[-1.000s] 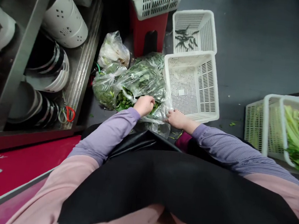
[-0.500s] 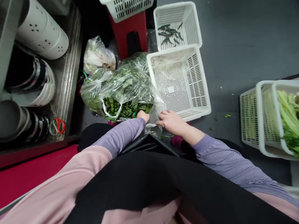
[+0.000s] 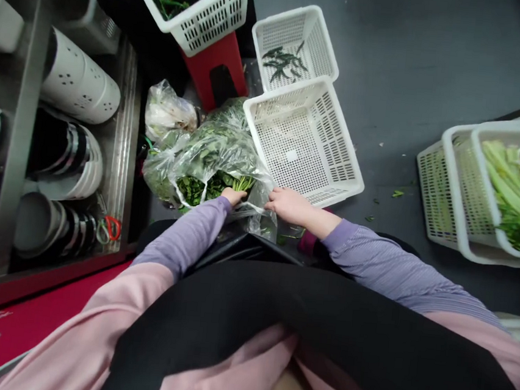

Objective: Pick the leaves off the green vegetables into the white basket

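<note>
Two hands are at the mouth of the clear plastic bag of leafy green vegetables (image 3: 212, 160), which lies on the dark grey floor (image 3: 415, 63) just in front of my knees. My left hand (image 3: 233, 196) is pushed into the bag's opening with its fingers buried among the green stems, so I cannot tell how far they are closed. My right hand (image 3: 289, 204) is closed on the crinkled plastic edge of that opening, pinching it just beside the near corner of the empty white slotted plastic basket (image 3: 303, 139). The bag looks full and rumpled, with shiny folds, dark leaves pressed against the film and pale stem ends at the mouth. A second, knotted clear bag (image 3: 169, 111) rests against its far side. Beyond the empty basket, touching it, sits a smaller white basket with a few dark green peppers (image 3: 293, 45). Well apart toward the right edge of the floor stand stacked white baskets of long green stalks (image 3: 495, 187).
</note>
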Action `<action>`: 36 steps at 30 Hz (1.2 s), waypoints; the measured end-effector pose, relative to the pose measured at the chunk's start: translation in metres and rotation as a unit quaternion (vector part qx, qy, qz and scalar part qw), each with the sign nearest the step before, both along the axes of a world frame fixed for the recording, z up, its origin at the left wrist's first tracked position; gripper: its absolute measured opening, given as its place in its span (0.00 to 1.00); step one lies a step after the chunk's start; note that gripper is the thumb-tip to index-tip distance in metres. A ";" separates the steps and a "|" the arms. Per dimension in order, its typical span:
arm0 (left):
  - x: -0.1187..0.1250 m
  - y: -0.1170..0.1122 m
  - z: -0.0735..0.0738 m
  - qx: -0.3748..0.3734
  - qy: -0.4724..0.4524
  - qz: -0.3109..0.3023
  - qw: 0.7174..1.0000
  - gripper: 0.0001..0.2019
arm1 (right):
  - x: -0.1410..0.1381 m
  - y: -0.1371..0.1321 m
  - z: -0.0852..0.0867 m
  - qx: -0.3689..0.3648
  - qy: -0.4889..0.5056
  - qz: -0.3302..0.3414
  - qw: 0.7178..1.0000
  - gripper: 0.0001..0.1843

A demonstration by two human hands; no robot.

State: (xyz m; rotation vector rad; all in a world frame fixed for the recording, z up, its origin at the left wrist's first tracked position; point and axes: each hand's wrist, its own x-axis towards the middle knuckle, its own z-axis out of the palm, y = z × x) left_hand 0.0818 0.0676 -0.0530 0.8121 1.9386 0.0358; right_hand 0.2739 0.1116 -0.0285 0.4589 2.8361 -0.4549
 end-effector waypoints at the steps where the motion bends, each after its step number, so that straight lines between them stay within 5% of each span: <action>1: -0.014 -0.004 0.017 -0.004 -0.009 0.015 1.000 0.16 | -0.002 0.001 -0.003 0.000 -0.006 -0.003 1.000 0.13; 5: -0.065 -0.037 0.109 -0.006 -0.195 0.079 0.978 0.12 | -0.011 -0.005 -0.005 0.001 -0.007 -0.007 1.000 0.14; 8: -0.081 -0.071 0.169 0.047 -0.320 0.064 0.944 0.14 | -0.010 -0.025 0.015 0.014 0.088 -0.035 0.995 0.16; 10: -0.079 -0.088 0.193 0.093 -0.343 0.044 0.934 0.15 | -0.002 -0.046 0.043 0.057 0.196 -0.097 0.974 0.17; 13: -0.063 -0.100 0.208 0.129 -0.328 0.009 0.936 0.14 | 0.007 -0.078 0.094 0.155 0.309 -0.155 0.926 0.19; 16: -0.046 -0.103 0.213 0.136 -0.311 -0.047 0.940 0.15 | -0.004 -0.092 0.137 0.191 0.309 -0.096 0.927 0.25; 19: -0.045 -0.100 0.212 0.156 -0.327 -0.083 0.929 0.18 | -0.027 -0.083 0.153 0.158 0.295 -0.088 0.938 0.32; 22: -0.056 -0.086 0.201 0.276 -0.324 -0.015 0.904 0.25 | -0.042 -0.071 0.147 0.056 0.297 -0.170 0.938 0.28; 26: -0.050 -0.059 0.170 0.468 -0.350 0.057 0.810 0.29 | -0.049 -0.064 0.131 -0.183 0.282 -0.269 0.903 0.20; 31: -0.025 -0.031 0.127 0.446 -0.458 0.143 0.755 0.19 | -0.058 -0.045 0.114 -0.372 0.233 -0.305 0.845 0.21; 33: -0.027 -0.022 0.117 0.411 -0.474 0.180 0.758 0.17 | -0.061 -0.034 0.106 -0.381 0.225 -0.324 0.836 0.22; 36: -0.040 -0.009 0.111 0.345 -0.500 0.163 0.778 0.15 | -0.065 -0.019 0.101 -0.325 0.219 -0.328 0.860 0.18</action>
